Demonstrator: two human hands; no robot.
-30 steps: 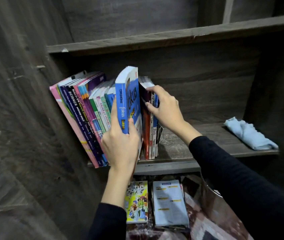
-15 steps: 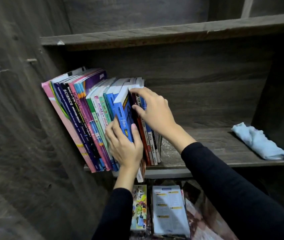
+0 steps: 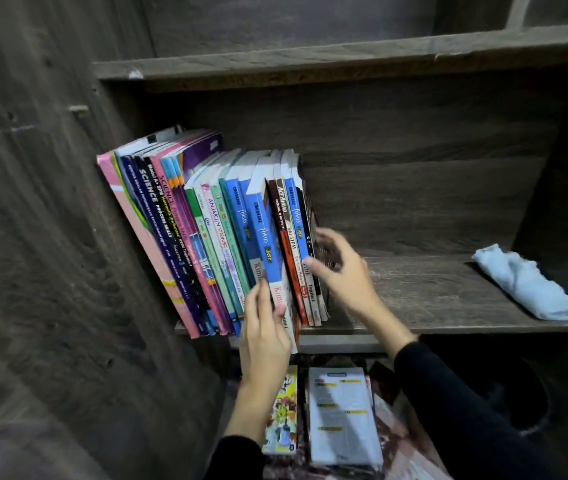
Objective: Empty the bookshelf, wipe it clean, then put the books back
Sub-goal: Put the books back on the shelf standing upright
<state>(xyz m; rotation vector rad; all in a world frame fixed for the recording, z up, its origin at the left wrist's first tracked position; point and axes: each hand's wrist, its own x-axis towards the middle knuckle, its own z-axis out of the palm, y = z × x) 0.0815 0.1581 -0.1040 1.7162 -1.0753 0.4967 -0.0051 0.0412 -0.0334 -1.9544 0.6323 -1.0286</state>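
A row of several books (image 3: 185, 233) leans left against the side wall of the dark wooden shelf (image 3: 424, 292). A blue "fokus" book (image 3: 263, 230) stands in the row, its bottom sticking out past the shelf's front edge. My left hand (image 3: 265, 337) grips the lower spine of that blue book, thumb on its right side. My right hand (image 3: 341, 268) touches the rightmost books of the row with loosely spread fingers, thumb on a spine. A light blue cloth (image 3: 528, 284) lies crumpled at the right end of the shelf.
Below the shelf, a colourful comic book (image 3: 284, 414) and a white booklet (image 3: 343, 414) lie flat on a patterned surface. An upper shelf board (image 3: 310, 64) runs above the row. The shelf between the books and the cloth is bare wood.
The blue book, held raised above the row a second ago, has slid down in among the other books. My right hand has dropped from the books' tops to their lower spines.
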